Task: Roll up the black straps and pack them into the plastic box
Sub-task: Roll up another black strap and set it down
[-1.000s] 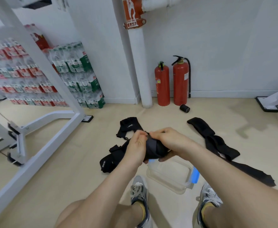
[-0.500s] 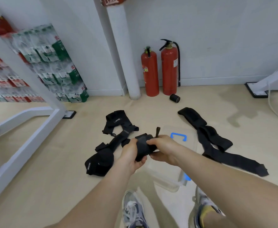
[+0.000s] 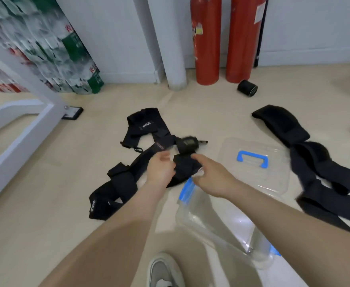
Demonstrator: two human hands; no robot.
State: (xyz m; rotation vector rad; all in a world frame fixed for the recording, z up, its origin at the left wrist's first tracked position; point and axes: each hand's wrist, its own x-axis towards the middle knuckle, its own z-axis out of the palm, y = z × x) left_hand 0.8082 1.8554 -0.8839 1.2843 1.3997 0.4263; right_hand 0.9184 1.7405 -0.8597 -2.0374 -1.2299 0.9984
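As both hover open, left hand (image 3: 160, 170), right hand (image 3: 209, 176)

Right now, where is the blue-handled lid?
Head view: the lid lies on the floor right of centre, beyond the plastic box, between the right hand and long black straps.

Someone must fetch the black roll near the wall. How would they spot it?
Find the two red fire extinguishers against the wall. On the floor before the right-hand one lies a small black roll, on its side, alone, apart from the loose straps.
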